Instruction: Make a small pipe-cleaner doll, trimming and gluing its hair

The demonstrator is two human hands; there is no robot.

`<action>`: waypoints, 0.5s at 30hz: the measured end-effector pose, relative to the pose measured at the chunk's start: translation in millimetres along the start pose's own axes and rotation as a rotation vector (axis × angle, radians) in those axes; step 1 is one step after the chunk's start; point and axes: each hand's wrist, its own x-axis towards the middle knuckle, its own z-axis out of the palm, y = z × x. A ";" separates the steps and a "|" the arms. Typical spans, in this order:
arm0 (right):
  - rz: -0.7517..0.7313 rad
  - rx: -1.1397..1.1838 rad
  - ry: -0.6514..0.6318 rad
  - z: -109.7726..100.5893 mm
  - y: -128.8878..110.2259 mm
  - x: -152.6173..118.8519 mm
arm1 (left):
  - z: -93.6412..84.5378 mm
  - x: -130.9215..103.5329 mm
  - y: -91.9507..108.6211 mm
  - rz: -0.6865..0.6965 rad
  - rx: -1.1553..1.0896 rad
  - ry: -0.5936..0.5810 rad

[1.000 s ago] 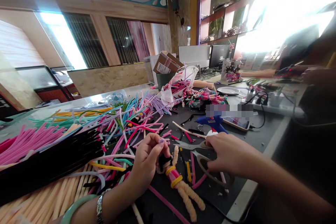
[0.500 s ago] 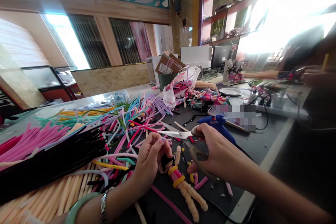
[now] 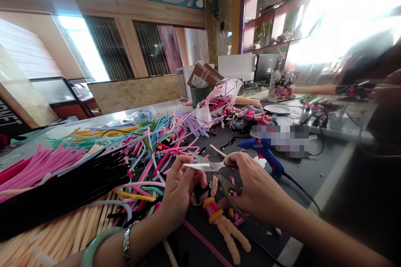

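Note:
In my right hand (image 3: 255, 181) are scissors (image 3: 216, 167), fingers through the handles and blades parted, pointing left. The blades lie across the fingertips of my left hand (image 3: 179, 187). That hand is closed in a pinch, with a small purple piece of pipe cleaner (image 3: 194, 161) showing at the fingertips, partly hidden by the blades. Just below and right of it is a pipe-cleaner doll (image 3: 216, 212) with a black head, pink and yellow clothing and beige limbs. My left fingers overlap its head, and I cannot tell whether they hold it.
Bundles of black (image 3: 72, 183), pink (image 3: 53, 167) and beige pipe cleaners (image 3: 72, 229) lie at left. A blue glue gun (image 3: 263, 150) rests behind my right hand, its cord running right. Finished dolls (image 3: 250, 114), a plastic bag (image 3: 203, 114) and a white plate (image 3: 277, 109) are farther back.
The scissors have moved left and slightly down, so their blades now overlap my left fingertips. The view has shifted a little. My left hand keeps its pinch.

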 end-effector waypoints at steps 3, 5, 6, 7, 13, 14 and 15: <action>0.000 0.006 0.005 0.7 0.8 -0.1 | 0.2 -0.9 0.4 0.002 0.010 0.002; -0.004 0.012 0.009 1.3 1.0 -0.6 | -0.3 -1.4 0.0 -0.005 0.019 -0.004; -0.007 0.014 0.012 1.7 1.0 -1.0 | -0.7 -1.6 -0.4 -0.009 0.022 -0.007; -0.010 0.017 0.014 2.1 1.0 -1.5 | -1.0 -1.7 -0.8 -0.012 0.023 -0.009; -0.021 0.027 0.006 3.3 1.0 -3.8 | -1.2 -2.4 -1.1 -0.020 0.022 -0.007; -0.021 0.028 0.002 3.3 0.5 -3.8 | -1.1 -2.8 -0.8 -0.025 0.031 -0.006; -0.020 0.031 -0.004 3.3 -0.3 -3.6 | -1.1 -3.2 -0.4 -0.033 0.041 -0.007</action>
